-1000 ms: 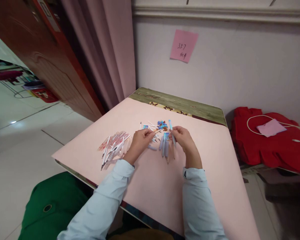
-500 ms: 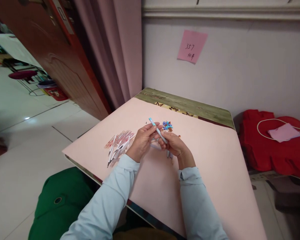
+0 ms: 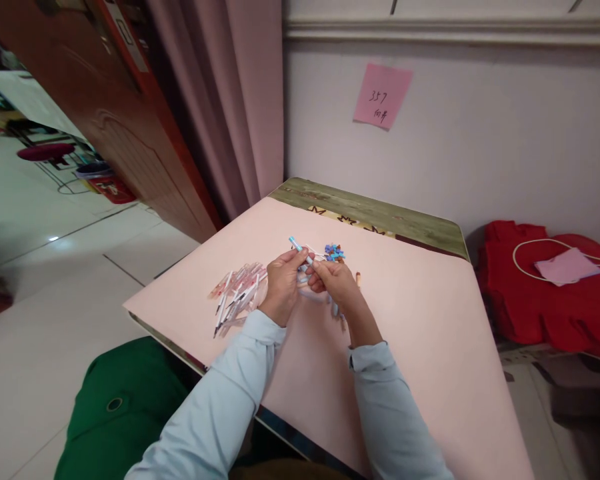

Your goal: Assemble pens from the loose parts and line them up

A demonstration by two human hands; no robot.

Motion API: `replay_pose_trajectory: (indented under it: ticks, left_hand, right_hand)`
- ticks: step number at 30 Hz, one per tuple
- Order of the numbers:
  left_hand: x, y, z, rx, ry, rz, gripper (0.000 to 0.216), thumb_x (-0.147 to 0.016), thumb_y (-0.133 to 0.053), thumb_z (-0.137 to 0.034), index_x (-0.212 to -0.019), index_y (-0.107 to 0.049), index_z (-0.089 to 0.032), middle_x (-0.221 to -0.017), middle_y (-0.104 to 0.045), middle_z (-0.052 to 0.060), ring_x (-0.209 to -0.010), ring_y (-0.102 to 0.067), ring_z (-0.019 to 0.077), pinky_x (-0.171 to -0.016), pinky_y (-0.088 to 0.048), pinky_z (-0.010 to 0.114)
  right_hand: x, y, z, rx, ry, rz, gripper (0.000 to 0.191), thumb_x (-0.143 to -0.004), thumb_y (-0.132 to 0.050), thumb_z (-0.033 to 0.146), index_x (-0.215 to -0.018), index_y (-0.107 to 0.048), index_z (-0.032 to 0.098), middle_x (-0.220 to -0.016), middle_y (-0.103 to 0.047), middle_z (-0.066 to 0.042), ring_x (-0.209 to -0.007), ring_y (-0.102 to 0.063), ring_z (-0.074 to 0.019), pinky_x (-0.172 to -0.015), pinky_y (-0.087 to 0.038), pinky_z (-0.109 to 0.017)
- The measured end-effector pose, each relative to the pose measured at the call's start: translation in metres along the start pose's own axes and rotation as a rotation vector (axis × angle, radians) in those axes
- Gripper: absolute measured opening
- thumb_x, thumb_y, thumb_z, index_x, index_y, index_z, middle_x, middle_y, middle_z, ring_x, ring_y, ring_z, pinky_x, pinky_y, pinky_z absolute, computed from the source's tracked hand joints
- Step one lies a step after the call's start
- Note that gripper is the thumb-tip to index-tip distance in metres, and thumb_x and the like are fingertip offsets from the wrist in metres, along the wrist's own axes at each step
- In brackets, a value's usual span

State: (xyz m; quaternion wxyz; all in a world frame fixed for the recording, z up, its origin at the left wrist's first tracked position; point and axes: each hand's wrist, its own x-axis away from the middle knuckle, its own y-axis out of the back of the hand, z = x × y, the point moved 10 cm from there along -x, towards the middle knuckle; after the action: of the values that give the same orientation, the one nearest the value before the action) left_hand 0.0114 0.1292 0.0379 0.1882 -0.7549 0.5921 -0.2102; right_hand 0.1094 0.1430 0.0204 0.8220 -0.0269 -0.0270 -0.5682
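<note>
Above the middle of the table, both my hands grip a slim light-blue pen (image 3: 295, 244), tilted with its blue end up and to the left. My left hand (image 3: 283, 280) is closed around its middle. The fingers of my right hand (image 3: 333, 277) pinch its lower end. Left of my hands lies a pile of white and clear pen parts (image 3: 237, 297), some with dark tips. Behind my right hand sits a small heap of blue, purple and brown caps (image 3: 335, 252). A few more pens (image 3: 336, 310) lie partly hidden beneath my right wrist.
The pink-covered table (image 3: 420, 347) stands against a wall with a pink note (image 3: 383, 97). A red cloth bag (image 3: 545, 300) lies to the right. A green seat (image 3: 125, 400) is at the lower left, and a brown door (image 3: 120, 127) stands behind it.
Both hands and the pen have shifted slightly left. My right hand has turned and closed over the lower end, covering more of it. An orange-tipped pen shows more to the right.
</note>
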Motion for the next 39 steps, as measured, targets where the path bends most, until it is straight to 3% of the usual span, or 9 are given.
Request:
replay_pose_trajectory:
  ticks: [5, 11, 15, 18, 22, 29, 33, 36, 39]
  left_hand:
    - [-0.012, 0.010, -0.001, 0.001, 0.039, -0.026, 0.026, -0.065, -0.082, -0.030, -0.073, -0.067, -0.010, -0.066, -0.066, 0.004, -0.053, -0.055, 0.0096, -0.050, -0.044, 0.022]
    - [-0.010, 0.004, -0.005, -0.019, 0.171, 0.134, 0.025, -0.075, -0.077, -0.027, -0.093, -0.071, -0.011, -0.090, -0.073, 0.010, -0.072, -0.065, 0.0126, -0.067, -0.052, 0.023]
    - [-0.005, -0.002, -0.010, 0.039, 0.160, 0.242, 0.025, -0.078, -0.073, -0.022, -0.101, -0.072, -0.012, -0.101, -0.073, 0.012, -0.092, -0.069, 0.0183, -0.083, -0.054, 0.027]
    - [-0.005, -0.002, -0.012, 0.075, 0.132, 0.267, 0.027, -0.076, -0.074, -0.019, -0.102, -0.071, -0.013, -0.100, -0.074, 0.011, -0.087, -0.069, 0.0170, -0.082, -0.054, 0.027]
    - [-0.009, 0.001, -0.015, 0.054, 0.088, 0.200, 0.028, -0.072, -0.078, -0.021, -0.097, -0.071, -0.011, -0.085, -0.074, 0.008, -0.063, -0.065, 0.0111, -0.067, -0.053, 0.023]
    - [-0.012, 0.006, -0.021, -0.044, 0.078, 0.038, 0.032, -0.060, -0.085, -0.024, -0.084, -0.070, -0.008, -0.077, -0.072, 0.008, -0.061, -0.063, 0.0121, -0.058, -0.050, 0.022]
    - [-0.014, 0.014, -0.015, -0.173, 0.115, -0.030, 0.036, -0.052, -0.089, -0.022, -0.076, -0.066, -0.008, -0.068, -0.068, 0.005, -0.059, -0.063, 0.0121, -0.061, -0.051, 0.023]
    - [-0.016, 0.015, -0.011, -0.232, 0.075, -0.036, 0.059, -0.055, -0.087, -0.022, -0.107, -0.064, -0.009, -0.064, -0.065, 0.000, -0.055, -0.062, 0.0120, -0.060, -0.051, 0.025]
    - [-0.017, 0.014, -0.013, -0.318, -0.047, -0.039, 0.088, -0.063, -0.081, -0.021, -0.141, -0.042, -0.015, -0.059, -0.060, -0.006, -0.051, -0.059, 0.0114, -0.055, -0.047, 0.023]
  right_hand:
    - [0.004, 0.002, 0.018, 0.237, 0.110, -0.112, 0.036, -0.090, -0.049, 0.051, -0.074, -0.061, 0.021, -0.060, -0.057, 0.001, -0.054, -0.052, -0.0118, -0.056, -0.042, -0.023]
    - [0.014, -0.044, 0.005, -0.528, -0.192, 0.332, 0.034, -0.088, -0.058, 0.051, -0.076, -0.045, 0.023, -0.050, -0.028, 0.011, -0.041, -0.017, -0.0067, -0.042, -0.021, -0.019]
    - [0.018, -0.054, 0.005, -0.763, -0.300, 0.431, 0.032, -0.094, -0.055, 0.042, -0.073, -0.043, 0.022, -0.050, -0.017, 0.012, -0.043, -0.007, -0.0069, -0.040, -0.018, -0.016]
    - [0.021, -0.059, 0.009, -0.825, -0.307, 0.465, 0.031, -0.096, -0.054, 0.042, -0.075, -0.046, 0.021, -0.051, -0.013, 0.012, -0.043, -0.004, -0.0069, -0.039, -0.018, -0.015]
    - [0.020, -0.059, 0.016, -0.704, -0.207, 0.412, 0.038, -0.091, -0.059, 0.053, -0.075, -0.047, 0.020, -0.050, -0.016, 0.013, -0.043, -0.007, -0.0057, -0.040, -0.018, -0.016]
    - [0.006, -0.005, 0.019, -0.077, 0.090, -0.092, 0.038, -0.074, -0.070, 0.056, -0.074, -0.058, 0.020, -0.051, -0.042, 0.008, -0.045, -0.035, -0.0080, -0.045, -0.028, -0.022]
    - [0.004, 0.007, 0.010, 0.012, 0.046, -0.105, 0.044, -0.066, -0.075, 0.057, -0.078, -0.059, 0.019, -0.056, -0.052, 0.005, -0.049, -0.043, -0.0098, -0.048, -0.033, -0.023]
    - [0.004, 0.005, 0.000, -0.026, -0.048, -0.021, 0.047, -0.078, -0.058, 0.066, -0.073, -0.055, 0.020, -0.049, -0.041, 0.007, -0.042, -0.033, -0.0086, -0.042, -0.024, -0.024]
    - [0.005, 0.006, -0.008, -0.064, -0.139, 0.023, 0.048, -0.081, -0.053, 0.064, -0.074, -0.061, 0.017, -0.047, -0.035, 0.008, -0.040, -0.027, -0.0075, -0.042, -0.021, -0.024]
